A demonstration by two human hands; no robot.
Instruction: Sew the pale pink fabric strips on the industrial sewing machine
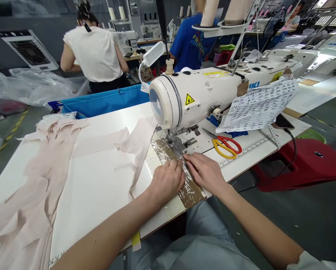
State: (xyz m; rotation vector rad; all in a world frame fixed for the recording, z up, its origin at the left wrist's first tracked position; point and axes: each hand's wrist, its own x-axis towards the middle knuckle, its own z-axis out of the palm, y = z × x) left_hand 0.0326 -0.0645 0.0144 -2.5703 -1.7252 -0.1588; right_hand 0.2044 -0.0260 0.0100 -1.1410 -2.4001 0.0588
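Note:
A white sewing machine (196,93) stands in front of me, its presser foot (170,140) down near the bed. Just in front of the foot, my left hand (168,179) rests with curled fingers on a brown board covered in clear film (193,193). My right hand (205,170) is beside it, thumb and fingers pinched together near the metal guide at the foot. What either hand holds is too small or hidden to make out. A pale pink fabric piece (141,140) trails left of the needle area onto the table.
A long heap of pale pink fabric (44,176) lies along the table's left side. Scissors with red and yellow handles (226,146) lie right of the machine, near a handwritten paper (255,107). A red stool (311,165) stands at right. Two people work beyond the blue cloth bin (106,101).

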